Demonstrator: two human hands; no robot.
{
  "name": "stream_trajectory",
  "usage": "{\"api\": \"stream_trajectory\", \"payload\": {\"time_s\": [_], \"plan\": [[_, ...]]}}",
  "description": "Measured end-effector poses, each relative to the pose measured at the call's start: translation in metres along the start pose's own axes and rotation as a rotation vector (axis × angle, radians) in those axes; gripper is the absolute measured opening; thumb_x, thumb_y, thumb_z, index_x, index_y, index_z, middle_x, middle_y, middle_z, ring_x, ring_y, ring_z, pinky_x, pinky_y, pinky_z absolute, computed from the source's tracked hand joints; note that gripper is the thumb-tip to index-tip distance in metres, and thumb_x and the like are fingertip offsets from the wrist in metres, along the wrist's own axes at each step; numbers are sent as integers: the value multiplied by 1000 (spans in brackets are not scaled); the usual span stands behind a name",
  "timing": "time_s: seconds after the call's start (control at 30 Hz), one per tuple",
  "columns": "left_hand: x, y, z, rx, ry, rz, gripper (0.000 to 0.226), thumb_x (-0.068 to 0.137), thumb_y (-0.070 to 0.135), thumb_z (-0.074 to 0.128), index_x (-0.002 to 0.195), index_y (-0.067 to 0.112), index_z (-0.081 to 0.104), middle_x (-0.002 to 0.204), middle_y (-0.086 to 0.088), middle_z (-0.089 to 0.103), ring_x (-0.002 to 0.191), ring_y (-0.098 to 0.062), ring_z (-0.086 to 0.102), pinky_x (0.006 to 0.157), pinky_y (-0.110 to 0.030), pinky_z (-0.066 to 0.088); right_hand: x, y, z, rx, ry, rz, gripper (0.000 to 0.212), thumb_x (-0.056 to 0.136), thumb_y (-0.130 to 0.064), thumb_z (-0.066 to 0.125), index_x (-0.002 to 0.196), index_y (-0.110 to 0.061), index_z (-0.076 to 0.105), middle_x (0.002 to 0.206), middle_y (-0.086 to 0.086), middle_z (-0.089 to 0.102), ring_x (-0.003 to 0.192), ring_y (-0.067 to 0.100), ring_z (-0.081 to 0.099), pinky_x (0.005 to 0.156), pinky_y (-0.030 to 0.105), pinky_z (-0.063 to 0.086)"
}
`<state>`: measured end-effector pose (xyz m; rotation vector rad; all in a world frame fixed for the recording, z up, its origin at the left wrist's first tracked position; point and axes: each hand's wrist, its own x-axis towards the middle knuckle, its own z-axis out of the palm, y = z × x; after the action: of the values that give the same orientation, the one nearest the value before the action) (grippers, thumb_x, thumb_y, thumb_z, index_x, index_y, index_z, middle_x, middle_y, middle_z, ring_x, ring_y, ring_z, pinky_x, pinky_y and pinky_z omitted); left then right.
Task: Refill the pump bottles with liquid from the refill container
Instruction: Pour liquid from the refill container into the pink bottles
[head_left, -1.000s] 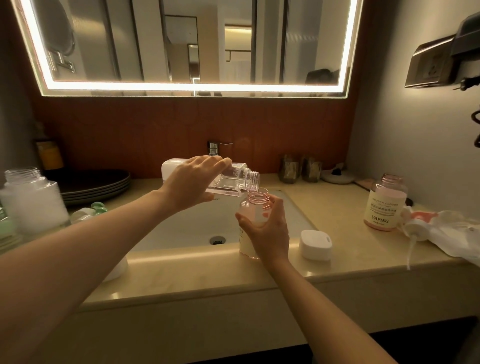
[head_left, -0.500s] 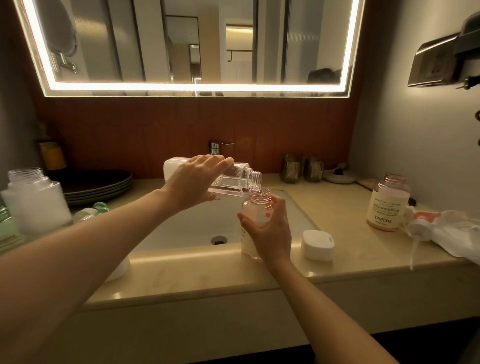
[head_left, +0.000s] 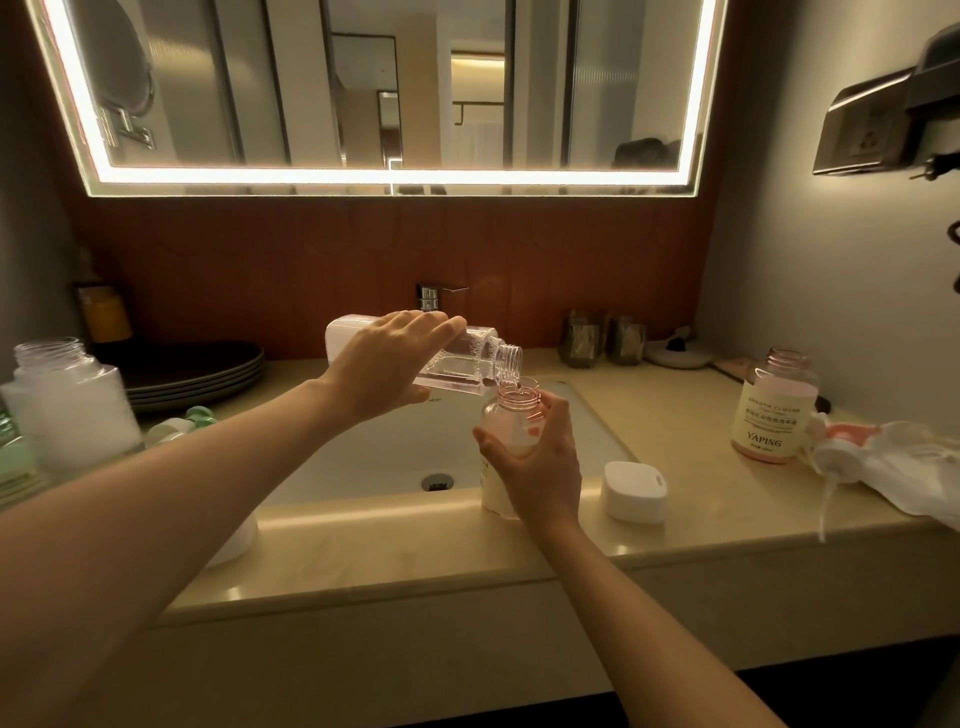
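Note:
My left hand grips a clear rectangular refill container, tipped nearly level over the sink. Its threaded mouth sits just above the open neck of a pinkish pump bottle. A thin stream of clear liquid runs from the mouth into that neck. My right hand wraps around this bottle, which stands on the sink's front rim. A second open pink bottle labelled YAPING stands on the counter to the right. A pump head with its tube lies beside it.
A white cap lies on the counter right of the held bottle. An open frosted white bottle stands at the far left, dark stacked plates behind it. A crumpled plastic bag lies at the right edge. The white sink and faucet are central.
The refill container has tipped slightly further, with its mouth staying over the bottle's neck. Both hands keep their hold in about the same place.

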<state>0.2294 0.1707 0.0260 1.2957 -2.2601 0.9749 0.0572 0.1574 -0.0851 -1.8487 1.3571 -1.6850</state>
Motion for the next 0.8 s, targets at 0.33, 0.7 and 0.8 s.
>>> {"api": "stream_trajectory", "payload": {"time_s": [0.33, 0.7, 0.8], "plan": [[0, 1, -3, 4, -19, -4, 80, 54, 14, 88, 124, 1, 52, 115, -21, 61, 101, -38, 61, 80, -46, 52, 0, 0, 0, -4, 6, -5, 77, 67, -50, 74, 127, -19, 36, 126, 3, 52, 108, 19, 53, 74, 21, 43], [-1, 1, -1, -11, -27, -15, 79, 57, 15, 87, 126, 2, 51, 118, -20, 60, 105, -38, 60, 83, -46, 51, 0, 0, 0, -6, 6, -2, 78, 67, -49, 74, 127, -18, 37, 127, 3, 52, 107, 19, 53, 74, 21, 42], [0, 1, -2, -6, -32, -15, 79, 58, 16, 86, 127, 2, 50, 120, -20, 59, 106, -37, 59, 83, -46, 52, 0, -1, 0, -6, 10, -6, 77, 67, -49, 75, 126, -18, 37, 126, 3, 52, 106, 18, 53, 73, 20, 40]]}}
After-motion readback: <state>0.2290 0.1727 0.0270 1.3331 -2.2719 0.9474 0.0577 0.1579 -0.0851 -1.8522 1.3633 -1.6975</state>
